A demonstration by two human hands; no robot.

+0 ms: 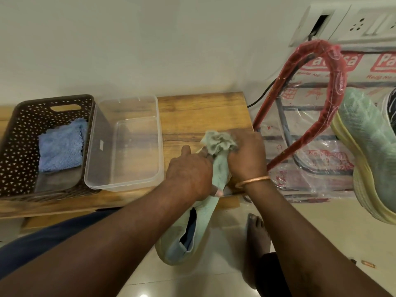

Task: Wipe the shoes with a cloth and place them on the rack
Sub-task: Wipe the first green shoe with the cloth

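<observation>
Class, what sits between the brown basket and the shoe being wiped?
In the head view, a clear plastic tub stands between the brown basket and the shoe.

The left forearm [107, 243] and right forearm [300, 232] are bare. A thin copper-coloured bangle [252, 181] circles the wrist of the right hand [246, 155]. Lower down there is clothing: a dark blue garment [42, 232] over one leg, black fabric [267, 273] over the other, which ends in a bare foot [256, 232].
</observation>
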